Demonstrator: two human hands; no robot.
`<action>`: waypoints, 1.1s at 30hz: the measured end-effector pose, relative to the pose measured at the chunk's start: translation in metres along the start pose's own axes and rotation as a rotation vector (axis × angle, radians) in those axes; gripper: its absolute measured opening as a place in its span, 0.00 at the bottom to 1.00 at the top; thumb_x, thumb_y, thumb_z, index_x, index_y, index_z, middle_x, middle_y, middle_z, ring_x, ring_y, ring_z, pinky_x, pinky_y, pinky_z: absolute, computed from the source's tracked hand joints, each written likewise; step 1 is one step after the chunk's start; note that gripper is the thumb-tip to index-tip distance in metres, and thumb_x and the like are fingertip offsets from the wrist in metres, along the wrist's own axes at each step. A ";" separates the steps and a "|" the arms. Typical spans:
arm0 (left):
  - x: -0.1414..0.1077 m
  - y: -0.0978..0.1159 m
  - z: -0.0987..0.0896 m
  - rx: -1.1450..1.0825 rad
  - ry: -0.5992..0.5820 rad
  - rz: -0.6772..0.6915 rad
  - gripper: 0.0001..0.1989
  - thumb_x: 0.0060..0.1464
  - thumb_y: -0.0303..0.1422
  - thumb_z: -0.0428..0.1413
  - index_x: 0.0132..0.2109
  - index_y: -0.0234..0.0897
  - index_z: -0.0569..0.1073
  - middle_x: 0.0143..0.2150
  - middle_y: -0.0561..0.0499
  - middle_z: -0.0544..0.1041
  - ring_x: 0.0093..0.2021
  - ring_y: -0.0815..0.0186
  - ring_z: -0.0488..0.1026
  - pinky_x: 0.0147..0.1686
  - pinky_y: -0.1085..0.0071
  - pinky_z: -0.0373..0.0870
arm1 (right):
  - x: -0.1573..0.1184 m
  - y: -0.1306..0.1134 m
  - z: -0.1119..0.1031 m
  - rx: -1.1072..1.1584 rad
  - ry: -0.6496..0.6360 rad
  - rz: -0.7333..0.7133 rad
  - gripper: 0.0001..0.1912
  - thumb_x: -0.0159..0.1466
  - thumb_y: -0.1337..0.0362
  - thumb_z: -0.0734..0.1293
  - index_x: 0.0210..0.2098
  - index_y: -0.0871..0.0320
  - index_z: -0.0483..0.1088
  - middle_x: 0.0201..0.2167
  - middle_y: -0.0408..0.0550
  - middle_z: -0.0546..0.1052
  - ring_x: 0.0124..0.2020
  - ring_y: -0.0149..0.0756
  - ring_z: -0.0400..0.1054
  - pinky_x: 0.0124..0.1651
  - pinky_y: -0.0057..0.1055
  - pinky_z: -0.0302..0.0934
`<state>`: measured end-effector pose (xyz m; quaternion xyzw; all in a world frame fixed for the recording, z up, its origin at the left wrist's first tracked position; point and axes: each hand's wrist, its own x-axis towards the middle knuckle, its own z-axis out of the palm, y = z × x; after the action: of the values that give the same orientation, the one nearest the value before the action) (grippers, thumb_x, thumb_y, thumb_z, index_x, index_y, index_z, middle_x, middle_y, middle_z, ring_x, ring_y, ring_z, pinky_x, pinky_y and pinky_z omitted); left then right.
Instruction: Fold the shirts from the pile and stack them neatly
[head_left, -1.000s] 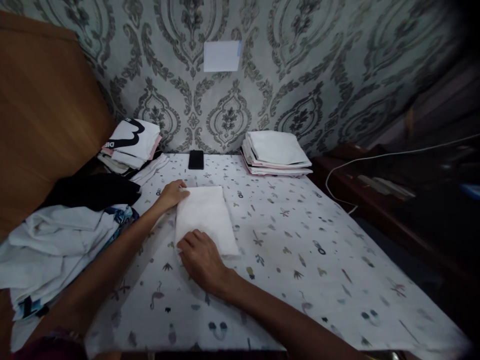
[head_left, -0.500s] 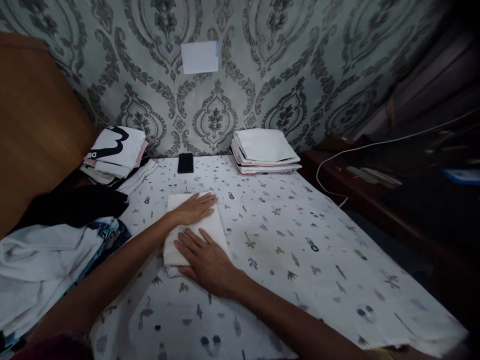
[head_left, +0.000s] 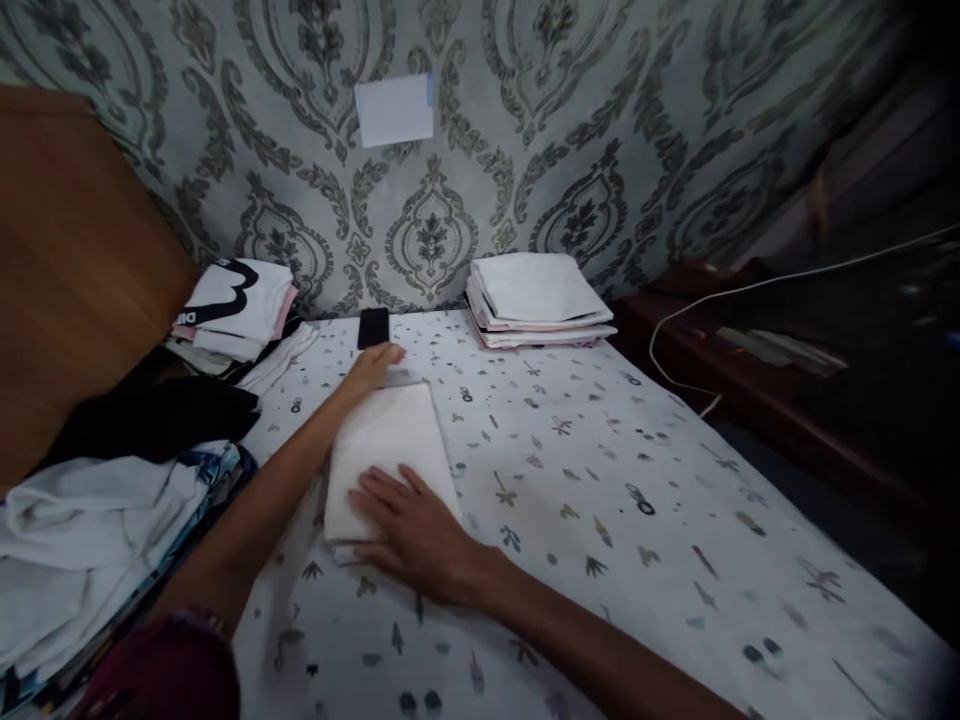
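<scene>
A folded white cloth (head_left: 394, 430), thick like a towel, lies on the patterned white sheet (head_left: 555, 500) in front of me. My right hand (head_left: 416, 530) rests flat on the cloth's near half, fingers spread. My left hand (head_left: 375, 368) is at the cloth's far left edge, fingers stretched out toward the wall; whether it touches the cloth there I cannot tell. Just beyond my left hand a black phone (head_left: 373, 327) lies on the sheet.
A neat stack of folded clothes (head_left: 540, 290) stands at the back right. More folded clothes (head_left: 240, 300) are at the back left, with a loose heap of white clothing (head_left: 90, 550) nearer me. A white cable (head_left: 667, 370) hangs by the dark wooden furniture (head_left: 720, 390) at right.
My left hand has slid off the cloth's top toward its far edge, near the phone. The right hand stays pressed on the cloth. The view has shifted slightly.
</scene>
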<state>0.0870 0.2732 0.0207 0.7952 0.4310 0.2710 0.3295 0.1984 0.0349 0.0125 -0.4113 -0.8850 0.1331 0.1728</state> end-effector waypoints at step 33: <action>-0.098 -0.005 -0.047 0.350 0.232 -0.062 0.14 0.65 0.41 0.45 0.44 0.38 0.70 0.36 0.48 0.73 0.42 0.58 0.69 0.45 0.66 0.62 | 0.059 0.031 0.007 -0.104 -0.141 0.341 0.41 0.66 0.36 0.56 0.71 0.49 0.51 0.74 0.58 0.45 0.73 0.63 0.31 0.65 0.73 0.30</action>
<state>0.0038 0.2044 0.0327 0.7900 0.5309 0.2716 0.1428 0.1814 0.0994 0.0054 -0.5532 -0.8181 0.1432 0.0639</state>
